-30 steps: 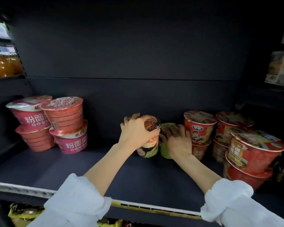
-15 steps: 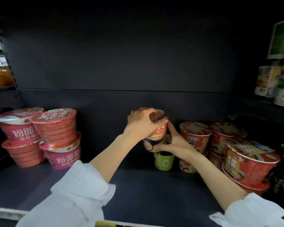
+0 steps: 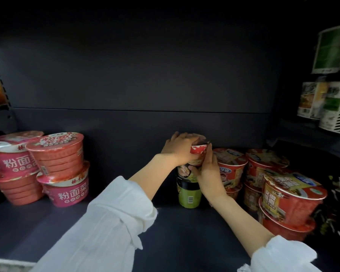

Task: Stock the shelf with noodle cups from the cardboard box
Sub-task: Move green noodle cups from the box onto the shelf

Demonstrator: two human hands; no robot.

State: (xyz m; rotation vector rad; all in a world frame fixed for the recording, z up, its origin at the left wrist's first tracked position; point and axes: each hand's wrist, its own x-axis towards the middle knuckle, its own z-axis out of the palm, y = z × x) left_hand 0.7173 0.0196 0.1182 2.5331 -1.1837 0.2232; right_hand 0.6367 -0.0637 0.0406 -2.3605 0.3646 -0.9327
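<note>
Noodle cup (image 3: 199,154), red-rimmed, sits atop the green cup (image 3: 189,195); our left hand (image 3: 180,147) curls over its lid, right hand (image 3: 209,169) fingers clasp its 3 o'clock side.

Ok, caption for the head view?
Both hands set a red noodle cup atop a green cup on the shelf.
</note>
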